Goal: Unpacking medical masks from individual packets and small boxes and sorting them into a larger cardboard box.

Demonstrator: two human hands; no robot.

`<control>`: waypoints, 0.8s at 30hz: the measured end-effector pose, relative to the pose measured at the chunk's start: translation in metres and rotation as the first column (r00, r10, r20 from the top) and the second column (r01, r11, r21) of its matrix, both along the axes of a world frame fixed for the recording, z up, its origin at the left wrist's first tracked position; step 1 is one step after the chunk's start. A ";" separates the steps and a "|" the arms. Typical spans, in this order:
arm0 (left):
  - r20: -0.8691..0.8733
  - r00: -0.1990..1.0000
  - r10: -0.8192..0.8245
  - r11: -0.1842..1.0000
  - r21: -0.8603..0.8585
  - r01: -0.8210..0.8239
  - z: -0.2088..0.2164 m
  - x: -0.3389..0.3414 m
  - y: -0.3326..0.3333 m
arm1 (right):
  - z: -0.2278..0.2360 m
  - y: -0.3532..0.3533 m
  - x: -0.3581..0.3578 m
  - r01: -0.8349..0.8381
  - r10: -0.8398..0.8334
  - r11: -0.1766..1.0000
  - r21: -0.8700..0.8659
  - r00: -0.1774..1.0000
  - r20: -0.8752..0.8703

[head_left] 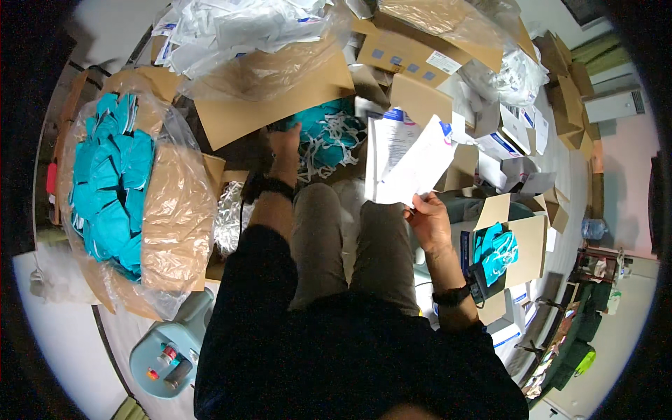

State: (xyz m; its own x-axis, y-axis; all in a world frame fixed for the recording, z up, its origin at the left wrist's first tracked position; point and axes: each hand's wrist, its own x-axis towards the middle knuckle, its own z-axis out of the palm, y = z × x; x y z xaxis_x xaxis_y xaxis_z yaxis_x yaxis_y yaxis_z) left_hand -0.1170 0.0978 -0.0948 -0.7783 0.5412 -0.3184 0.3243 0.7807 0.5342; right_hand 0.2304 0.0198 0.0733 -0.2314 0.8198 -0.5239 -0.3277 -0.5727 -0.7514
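My right hand (428, 220) pinches the lower edge of flat white printed packets (413, 164), fanned apart and raised in front of my right knee. Beyond my knees, my left hand (284, 142) reaches to the left edge of a heap of teal folded face masks (327, 133) with white straps. Its fingers are in shadow beside the heap, so whether they grip a mask is hidden. The heap lies low, between my knees and a large cardboard flap (273, 98).
At left, a plastic-lined carton (175, 210) holds many teal masks (108, 189). Clear bags of white packets (245, 31) stand at the back. On the right, a small open box (526, 245) contains teal masks. A blue-grey stool (150, 350) with bottles sits lower left.
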 end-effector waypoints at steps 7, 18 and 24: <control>0.770 0.447 -0.455 0.845 0.532 -0.055 0.117 0.068 -0.094 | -0.035 -0.002 -0.019 -0.056 0.054 0.989 0.138 0.998 0.020; 0.018 0.907 -0.420 0.539 0.809 0.234 0.226 -0.043 -0.002 | -0.044 -0.006 -0.019 -0.192 0.160 0.955 0.226 0.975 0.155; 0.580 0.814 0.005 0.659 0.611 -0.439 0.302 -0.121 0.101 | -0.030 -0.007 0.012 -0.157 0.115 0.959 0.237 0.977 0.181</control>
State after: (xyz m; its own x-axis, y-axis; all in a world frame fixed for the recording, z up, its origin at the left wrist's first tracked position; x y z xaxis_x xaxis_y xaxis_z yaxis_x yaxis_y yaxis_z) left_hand -0.2381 0.1985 0.2074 -0.7506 0.5925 -0.2925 -0.2813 0.1141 0.9528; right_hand 0.2429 0.0124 0.0434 -0.2775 0.8956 -0.3476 -0.1202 -0.3913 -0.9124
